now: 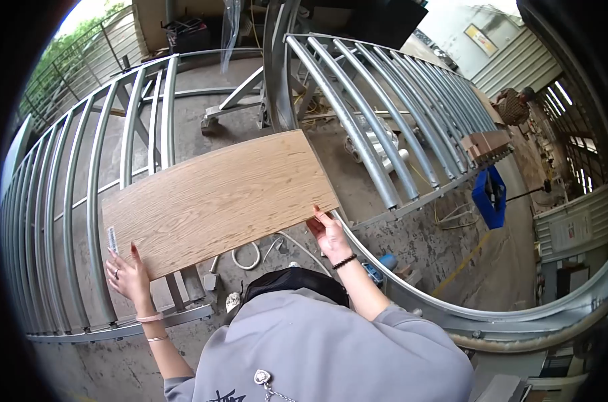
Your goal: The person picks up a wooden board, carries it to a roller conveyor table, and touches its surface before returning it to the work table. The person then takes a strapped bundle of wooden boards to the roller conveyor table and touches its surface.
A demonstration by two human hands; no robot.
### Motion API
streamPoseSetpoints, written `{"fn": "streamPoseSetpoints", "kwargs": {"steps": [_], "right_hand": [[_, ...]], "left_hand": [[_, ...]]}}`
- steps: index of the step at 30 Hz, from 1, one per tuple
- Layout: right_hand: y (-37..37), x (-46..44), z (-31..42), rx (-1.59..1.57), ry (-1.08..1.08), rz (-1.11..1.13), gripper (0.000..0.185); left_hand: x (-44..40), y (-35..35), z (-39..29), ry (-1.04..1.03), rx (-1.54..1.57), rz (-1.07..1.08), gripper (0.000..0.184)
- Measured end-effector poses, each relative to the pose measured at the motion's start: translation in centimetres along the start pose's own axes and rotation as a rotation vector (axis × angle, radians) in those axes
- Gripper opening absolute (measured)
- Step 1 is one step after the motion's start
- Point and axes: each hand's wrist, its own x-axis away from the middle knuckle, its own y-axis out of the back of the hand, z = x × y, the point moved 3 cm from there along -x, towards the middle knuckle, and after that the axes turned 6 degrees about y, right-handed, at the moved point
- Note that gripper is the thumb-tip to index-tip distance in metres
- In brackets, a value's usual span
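A wide wood-grain board [217, 194] lies slantwise in front of me, its left part over the metal rollers. My left hand [128, 273] is at its lower left corner, fingers on the surface near a small white label [112, 239], the thumb apart from them. At the lower right corner my right hand [326, 231] grips the edge, thumb on top and the other fingers partly hidden beneath. The board's right end reaches past the rollers, beside a curved metal frame [282, 87].
Roller conveyors stand at left [69, 221] and right [377, 114]. On the right one sits a stack of brown pieces [486, 144], with a blue bin [489, 197] below. Another person [513, 107] is at the far right. A curved metal rail [444, 305] runs beside my right arm.
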Motion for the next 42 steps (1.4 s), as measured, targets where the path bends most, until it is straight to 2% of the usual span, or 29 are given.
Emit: {"fn": "streamPoseSetpoints", "kwargs": {"steps": [3, 8, 10, 13, 14, 18, 21, 22, 24, 26, 30, 34, 35, 38, 40, 42], "right_hand": [[1.2, -0.5, 2.2, 0.104, 0.079, -0.006, 0.022], [3.5, -1.3, 6.0, 0.07, 0.093, -0.056, 0.023], [3.4, -1.2, 8.4, 0.134, 0.213, -0.015, 0.022], [4.0, -1.8, 10.9, 0.205, 0.239, 0.003, 0.021], [3.8, -2.1, 11.2, 0.241, 0.258, 0.019, 0.021], [4.9, -2.6, 9.8, 0.141, 0.179, -0.012, 0.022], [6.5, -3.6, 8.7, 0.118, 0.158, -0.016, 0.022], [6.7, -3.7, 8.4, 0.107, 0.142, -0.016, 0.023], [6.9, -4.1, 8.2, 0.126, 0.216, -0.025, 0.024], [7.7, -4.8, 7.7, 0.118, 0.224, -0.025, 0.025], [5.8, -3.4, 8.0, 0.086, 0.158, 0.054, 0.027], [5.9, -3.4, 7.6, 0.099, 0.174, 0.028, 0.029], [5.9, -3.3, 7.7, 0.103, 0.182, 0.02, 0.029], [5.1, -3.3, 8.9, 0.105, 0.222, 0.003, 0.028], [5.0, -3.4, 9.9, 0.096, 0.269, -0.04, 0.027], [5.5, -3.5, 10.5, 0.054, 0.22, -0.028, 0.024]], "left_hand": [[1.9, 0.6, -2.5, 0.026, -0.021, 0.012, 0.084], [5.1, 1.3, -6.8, 0.033, 0.018, 0.047, 0.085], [5.8, 2.3, -8.0, 0.03, 0.025, 0.06, 0.085], [7.0, 3.6, -9.8, 0.128, 0.276, 0.116, 0.085], [7.0, 3.7, -9.9, 0.129, 0.275, 0.104, 0.085], [6.8, 3.8, -9.9, 0.13, 0.228, 0.049, 0.082], [5.2, 4.6, -9.4, 0.131, 0.395, 0.228, 0.086], [4.7, 4.8, -9.2, 0.148, 0.383, 0.215, 0.086], [3.4, 4.5, -8.1, 0.211, 0.624, 0.398, 0.084], [3.1, 4.5, -7.4, 0.277, 0.658, 0.415, 0.081], [5.8, 5.2, -8.3, 0.14, 0.366, 0.049, 0.08], [7.1, 4.9, -9.3, 0.118, 0.174, -0.035, 0.083], [7.1, 4.8, -9.9, 0.102, 0.187, -0.03, 0.083], [6.4, 6.1, -9.9, 0.269, 0.272, 0.139, 0.088], [5.6, 5.3, -9.3, 0.286, 0.343, 0.189, 0.085], [4.6, 4.5, -9.0, 0.281, 0.407, 0.227, 0.081]]}}
